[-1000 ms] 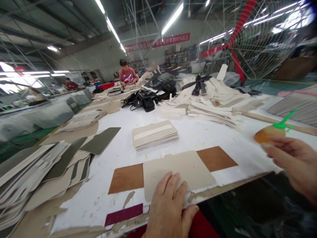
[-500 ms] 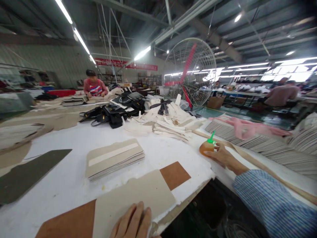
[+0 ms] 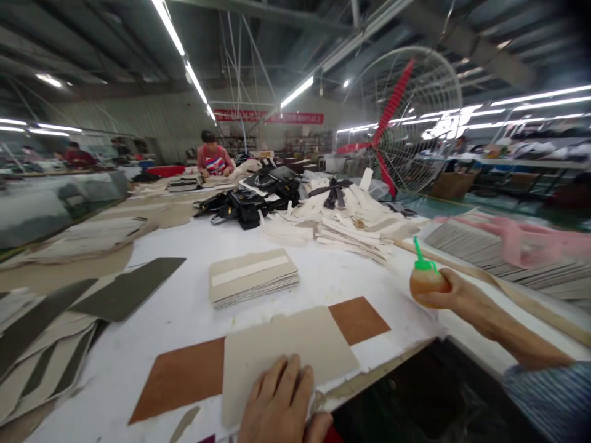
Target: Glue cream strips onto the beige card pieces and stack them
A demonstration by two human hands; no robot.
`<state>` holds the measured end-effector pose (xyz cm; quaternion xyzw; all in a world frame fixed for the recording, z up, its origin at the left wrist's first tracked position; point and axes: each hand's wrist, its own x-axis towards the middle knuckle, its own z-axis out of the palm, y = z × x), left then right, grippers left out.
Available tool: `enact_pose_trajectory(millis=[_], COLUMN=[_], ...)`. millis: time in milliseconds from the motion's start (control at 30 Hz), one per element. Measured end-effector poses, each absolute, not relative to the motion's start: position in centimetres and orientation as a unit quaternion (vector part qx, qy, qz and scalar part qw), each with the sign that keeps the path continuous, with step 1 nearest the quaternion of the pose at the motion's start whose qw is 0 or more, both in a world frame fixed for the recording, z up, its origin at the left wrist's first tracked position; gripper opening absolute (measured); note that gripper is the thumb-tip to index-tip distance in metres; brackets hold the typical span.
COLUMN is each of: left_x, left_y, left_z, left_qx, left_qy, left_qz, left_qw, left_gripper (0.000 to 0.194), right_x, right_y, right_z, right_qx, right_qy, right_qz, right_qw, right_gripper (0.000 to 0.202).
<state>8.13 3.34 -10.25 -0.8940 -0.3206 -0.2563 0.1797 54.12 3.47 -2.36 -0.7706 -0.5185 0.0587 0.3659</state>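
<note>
My left hand (image 3: pixel 281 400) lies with its fingers spread on a beige panel (image 3: pixel 277 332) near the table's front edge. Brown pieces show at both ends of that panel, one at the left (image 3: pixel 182 375) and one at the right (image 3: pixel 360 321). At the right, my right hand (image 3: pixel 455 292) is wrapped round a round bottle (image 3: pixel 427 284) of amber liquid with a green spout pointing up. Behind the panel sits a stack of beige pieces (image 3: pixel 253 278) topped by a pale strip.
Dark green panels (image 3: pixel 129 289) lie at the left. Black straps (image 3: pixel 247 206) and cream scraps (image 3: pixel 364 212) are heaped at the back. Grey stacked sheets (image 3: pixel 484 249) stand at the right, with a large fan (image 3: pixel 392 123) behind. Across the table is a person (image 3: pixel 215 157).
The view has turned left. My right hand has closed round the bottle, which now looks upright and clearer of the table. My left hand stays on the beige panel.
</note>
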Motion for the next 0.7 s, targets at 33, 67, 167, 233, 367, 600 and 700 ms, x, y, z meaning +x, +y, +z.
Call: enact_pose_trajectory(millis=[33, 67, 167, 233, 367, 600, 700], left_x=[8.1, 8.2, 8.4, 8.5, 8.8, 9.3, 9.4], left_y=[3.1, 2.8, 2.3, 2.0, 1.6, 1.2, 1.0], left_z=[-9.8, -9.4, -8.6, -8.1, -7.4, -6.7, -6.7], left_qx=[-0.897, -0.9, -0.903, -0.903, -0.901, -0.897, -0.896], left_qy=[-0.325, -0.329, -0.346, -0.357, -0.37, -0.39, -0.395], left_qz=[-0.252, -0.247, -0.23, -0.221, -0.215, -0.205, -0.2], left_qw=[0.162, 0.146, 0.11, 0.094, 0.072, 0.046, 0.033], left_gripper=[0.051, 0.051, 0.051, 0.05, 0.049, 0.048, 0.049], right_x=[53.4, 52.5, 49.5, 47.4, 44.2, 42.7, 42.1], right_y=[2.9, 2.3, 0.5, -0.5, -1.5, -0.8, -0.4], right_z=[-2.3, -2.2, -1.8, -1.2, -0.1, -1.5, -1.7], right_qx=[-0.762, -0.752, -0.716, -0.701, -0.677, -0.687, -0.697], right_qy=[-0.532, -0.547, -0.584, -0.589, -0.579, -0.549, -0.558], right_qz=[0.089, 0.122, 0.204, 0.226, 0.252, 0.26, 0.24], right_qw=[0.358, 0.347, 0.323, 0.332, 0.379, 0.398, 0.382], right_gripper=[0.037, 0.038, 0.049, 0.056, 0.061, 0.066, 0.067])
